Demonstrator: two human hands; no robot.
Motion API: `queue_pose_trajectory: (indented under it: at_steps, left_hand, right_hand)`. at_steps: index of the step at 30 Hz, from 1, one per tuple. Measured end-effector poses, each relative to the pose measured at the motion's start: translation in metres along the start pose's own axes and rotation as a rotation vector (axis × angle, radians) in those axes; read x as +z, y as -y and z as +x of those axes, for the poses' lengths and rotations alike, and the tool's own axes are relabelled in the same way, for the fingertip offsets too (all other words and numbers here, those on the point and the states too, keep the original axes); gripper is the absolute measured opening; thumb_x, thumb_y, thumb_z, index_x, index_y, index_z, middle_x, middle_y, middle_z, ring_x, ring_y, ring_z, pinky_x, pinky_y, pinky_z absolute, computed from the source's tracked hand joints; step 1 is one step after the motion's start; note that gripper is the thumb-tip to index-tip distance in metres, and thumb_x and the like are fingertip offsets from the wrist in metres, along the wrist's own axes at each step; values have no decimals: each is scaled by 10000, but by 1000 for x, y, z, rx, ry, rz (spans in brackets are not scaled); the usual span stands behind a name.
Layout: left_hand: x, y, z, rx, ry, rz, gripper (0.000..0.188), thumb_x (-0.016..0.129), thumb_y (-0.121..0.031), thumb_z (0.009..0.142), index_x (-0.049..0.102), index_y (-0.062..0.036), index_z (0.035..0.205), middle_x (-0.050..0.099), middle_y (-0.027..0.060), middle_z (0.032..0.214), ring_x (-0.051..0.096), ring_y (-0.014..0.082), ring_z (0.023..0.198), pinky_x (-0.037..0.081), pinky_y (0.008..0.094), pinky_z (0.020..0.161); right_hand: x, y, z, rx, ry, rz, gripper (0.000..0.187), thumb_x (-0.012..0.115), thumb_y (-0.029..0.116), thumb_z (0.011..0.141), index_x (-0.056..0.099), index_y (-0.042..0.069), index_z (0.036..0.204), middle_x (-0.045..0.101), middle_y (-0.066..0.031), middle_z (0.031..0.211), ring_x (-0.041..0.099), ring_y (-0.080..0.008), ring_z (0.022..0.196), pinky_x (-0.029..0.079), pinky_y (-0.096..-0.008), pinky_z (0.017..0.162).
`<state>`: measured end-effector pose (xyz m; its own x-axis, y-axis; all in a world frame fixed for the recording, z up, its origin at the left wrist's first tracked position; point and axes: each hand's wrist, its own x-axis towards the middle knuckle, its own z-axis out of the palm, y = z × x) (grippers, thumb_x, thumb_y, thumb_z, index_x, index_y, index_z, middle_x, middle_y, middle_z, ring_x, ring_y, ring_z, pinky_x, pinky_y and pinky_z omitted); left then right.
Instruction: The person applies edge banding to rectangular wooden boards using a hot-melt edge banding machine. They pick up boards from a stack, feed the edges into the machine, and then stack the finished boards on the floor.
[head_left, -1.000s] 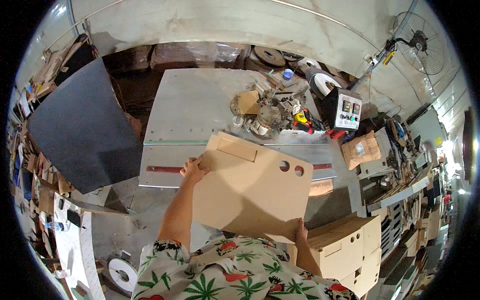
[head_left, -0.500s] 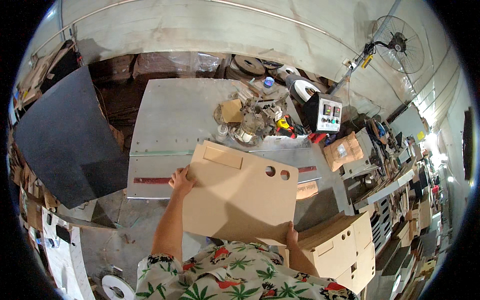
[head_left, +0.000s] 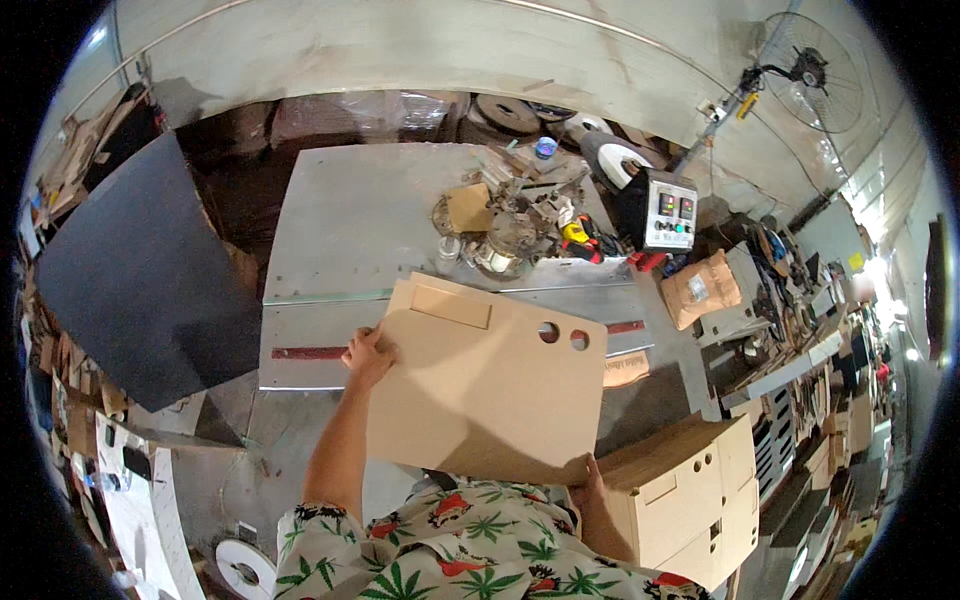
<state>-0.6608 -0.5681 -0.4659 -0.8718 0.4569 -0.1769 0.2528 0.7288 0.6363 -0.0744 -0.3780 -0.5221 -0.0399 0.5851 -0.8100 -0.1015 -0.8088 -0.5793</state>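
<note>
A flat tan fibreboard panel (head_left: 490, 385) lies tilted in front of me, held between both hands. It has two round holes near its far right corner and a rectangular outline near its far left one. My left hand (head_left: 370, 357) grips the panel's left edge, fingers closed. At the near right corner, my right hand (head_left: 592, 478) holds the panel's edge, its fingers mostly hidden. Beyond the panel stands a grey machine table (head_left: 350, 225), partly covered by the panel in my view. On my right, a stack of similar tan panels (head_left: 680, 490) shows matching holes and cutouts.
Metal parts and tools (head_left: 510, 235) clutter the table's right side, next to a control box (head_left: 668, 212). A large dark board (head_left: 140, 280) leans at the left. A brown paper sack (head_left: 700, 290) lies right of the table. A wall fan (head_left: 808, 68) hangs above.
The view has shifted slightly, so the table and stack appear a little to the right. Both hands keep hold of the panel, which has hardly moved.
</note>
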Motion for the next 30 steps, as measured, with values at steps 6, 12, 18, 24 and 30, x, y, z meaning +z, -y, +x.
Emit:
queue_pose_trajectory:
  at_steps: [6, 12, 18, 24, 30]
  left_hand:
    - [21, -51, -35, 95, 21, 102, 664, 853, -457, 757, 699, -272, 1375, 496, -13, 1441, 373, 298, 1392, 254, 594, 1162]
    - [63, -85, -33, 335, -14, 129, 639, 849, -435, 778, 694, -181, 1344, 532, 54, 1426, 419, 331, 1354, 298, 590, 1131]
    - [91, -131, 8, 640, -29, 5, 837, 782, -388, 863, 423, -116, 1568, 441, 147, 1595, 376, 406, 1477, 264, 563, 1214]
    - [110, -129, 55, 440, -135, 153, 798, 657, -452, 965, 362, -103, 1620, 346, 163, 1673, 267, 381, 1567, 180, 545, 1274]
    - [101, -127, 71, 416, -51, 408, 727, 433, -536, 1067, 319, -110, 1644, 261, 37, 1731, 168, 336, 1606, 121, 535, 1303]
  right_hand:
    - [-25, -9, 16, -325, 168, 469, 677, 682, 539, 934, 553, 87, 1420, 571, -118, 1431, 568, -297, 1293, 508, -480, 1043]
    - [-29, 33, 38, -356, 310, 539, 504, 651, 501, 990, 619, 119, 1317, 609, -50, 1293, 596, -231, 1158, 514, -412, 970]
    - [-26, 76, 70, -333, 265, 498, 318, 643, 457, 1015, 672, 144, 1063, 643, -21, 935, 635, -208, 835, 549, -383, 724]
    - [1, 101, 68, -317, 132, 566, 272, 650, 413, 1022, 666, 146, 974, 605, -8, 806, 627, -199, 750, 546, -382, 662]
    - [-29, 97, 93, -341, 454, 491, 278, 616, 395, 1037, 661, 137, 1131, 631, -22, 1004, 631, -216, 927, 562, -410, 789]
